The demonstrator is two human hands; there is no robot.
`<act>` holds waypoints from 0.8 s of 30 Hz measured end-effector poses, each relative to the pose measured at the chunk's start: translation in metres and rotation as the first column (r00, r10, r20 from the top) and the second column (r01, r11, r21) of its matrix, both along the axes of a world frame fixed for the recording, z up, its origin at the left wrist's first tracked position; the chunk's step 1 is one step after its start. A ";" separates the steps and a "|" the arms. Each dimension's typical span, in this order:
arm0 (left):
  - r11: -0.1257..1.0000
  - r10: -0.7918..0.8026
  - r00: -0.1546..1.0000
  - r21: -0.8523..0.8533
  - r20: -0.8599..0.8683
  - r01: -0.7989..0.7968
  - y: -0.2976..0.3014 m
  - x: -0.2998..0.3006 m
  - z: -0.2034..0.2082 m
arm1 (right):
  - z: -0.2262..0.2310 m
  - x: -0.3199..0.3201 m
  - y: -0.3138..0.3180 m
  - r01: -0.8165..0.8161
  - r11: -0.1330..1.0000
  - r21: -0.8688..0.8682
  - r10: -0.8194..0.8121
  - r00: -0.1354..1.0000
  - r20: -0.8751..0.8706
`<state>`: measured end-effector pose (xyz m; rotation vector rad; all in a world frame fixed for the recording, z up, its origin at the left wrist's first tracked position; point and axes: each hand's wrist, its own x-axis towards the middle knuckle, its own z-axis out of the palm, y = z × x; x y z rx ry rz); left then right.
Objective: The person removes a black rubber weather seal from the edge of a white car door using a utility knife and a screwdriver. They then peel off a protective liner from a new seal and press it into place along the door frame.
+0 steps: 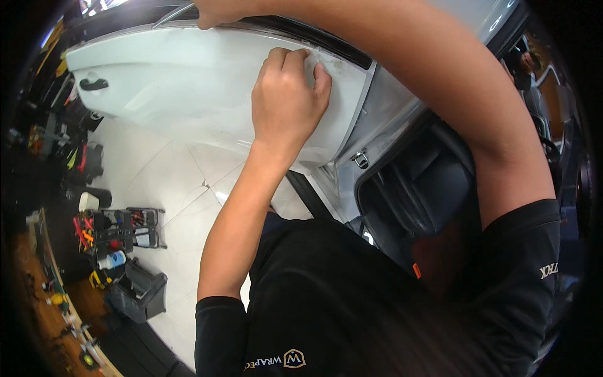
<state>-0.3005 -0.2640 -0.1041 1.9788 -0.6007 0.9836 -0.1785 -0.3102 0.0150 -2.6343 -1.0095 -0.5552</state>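
A white car door (169, 81) stands open in front of me, its handle toward the far left. My left hand (286, 94) is at the door's upper right, its back up and fingers curled close to the black window trim (352, 58). Its thumb sits a little off the bent fingers; a faint clear bit shows by the fingertips, too small to name. Reaching across the top of the view, my right hand (217, 12) is closed at the door's top edge, partly cut off by the picture's rim. A thin silver strip (173, 16) runs up to it; what its fingers hold is hidden.
The car's doorway with a black seat (421, 182) and a metal door latch (360, 159) lies on the right. Down left, a tool cart (125, 229) and a dark grey bin (139, 289) stand on the pale tiled floor (182, 169). A wooden bench (69, 301) holds several tools.
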 end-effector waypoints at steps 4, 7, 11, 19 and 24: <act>0.982 0.163 0.986 0.098 0.017 -0.164 -0.009 -0.006 0.010 | -0.006 0.009 0.001 -0.024 0.997 0.071 0.021 0.999 0.045; 0.959 0.231 0.973 0.171 -0.006 -0.227 -0.015 -0.011 0.016 | -0.010 0.012 -0.001 -0.046 0.993 0.112 0.039 0.997 0.061; 0.937 0.228 0.974 0.274 0.000 -0.219 -0.025 -0.012 0.024 | -0.009 0.013 -0.012 -0.048 0.989 0.142 0.037 0.996 0.079; 0.789 0.239 0.962 0.550 0.133 -0.272 -0.016 -0.004 0.028 | 0.002 0.022 0.004 -0.114 0.976 0.184 0.102 0.992 0.074; 0.839 0.193 0.955 0.466 0.225 -0.280 -0.018 0.006 0.024 | 0.006 0.025 -0.002 -0.129 0.970 0.205 0.115 0.990 0.079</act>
